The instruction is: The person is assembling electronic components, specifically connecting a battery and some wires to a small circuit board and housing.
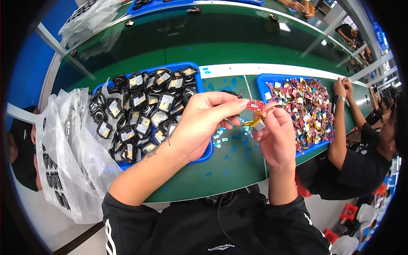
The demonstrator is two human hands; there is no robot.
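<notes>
Between my two hands, above the bench, is a small red circuit board (254, 105). My left hand (204, 119) is closed, pinching the board's left end between thumb and fingers. A black piece with a short stub (233, 93) shows just behind that hand; whether it is held I cannot tell. My right hand (276, 134) is closed at the board's right end, where thin wires show. A small silver block with yellow tape (258, 124), like a battery, hangs below the board against my right fingers. Its attachment is partly hidden.
On the left, a blue tray (207, 155) holds many black housings (140, 100) beside clear plastic bags (70, 157). A blue tray (262, 79) on the right is heaped with red boards (312, 114). Blue scraps (233, 148) litter the green bench (191, 182). A co-worker (352, 157) sits at right.
</notes>
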